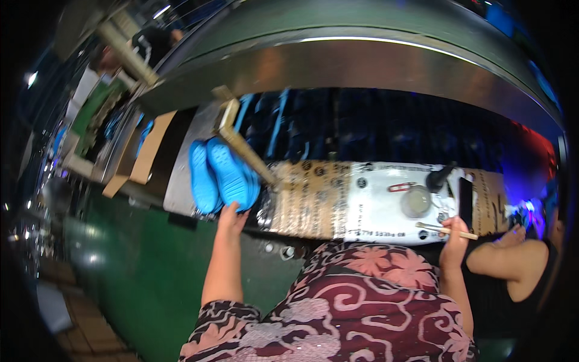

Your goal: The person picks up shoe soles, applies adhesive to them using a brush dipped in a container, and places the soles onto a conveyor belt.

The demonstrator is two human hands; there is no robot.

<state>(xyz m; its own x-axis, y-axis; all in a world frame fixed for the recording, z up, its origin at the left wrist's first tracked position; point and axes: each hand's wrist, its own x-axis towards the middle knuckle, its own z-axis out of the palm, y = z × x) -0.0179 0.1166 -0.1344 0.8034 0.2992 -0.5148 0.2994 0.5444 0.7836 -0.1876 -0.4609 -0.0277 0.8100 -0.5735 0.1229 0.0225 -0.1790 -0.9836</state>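
My left hand [233, 218] is closed on the near end of a bright blue foam clog [228, 171], its fingertips partly hidden by the shoe. Another blue clog [203, 180] lies close on its left, and more blue shows beneath the right-hand one. In my right hand [455, 236] is a thin brush [429, 227] with a pale wooden handle, its tip pointing left. Just beyond the brush stands a round, cloudy jar [416, 201]. A black bottle [439, 177] is beside that jar, and a small red-framed item [402, 187] lies to its left.
Brown cardboard [310, 196] and a white printed sheet [371, 205] cover the bench. A wooden bar [246, 145] slants beside the clogs. Behind runs a metal-edged green conveyor [338, 57]. An opened carton [151, 148] stands left; another person's bare arm [512, 259] is close on my right.
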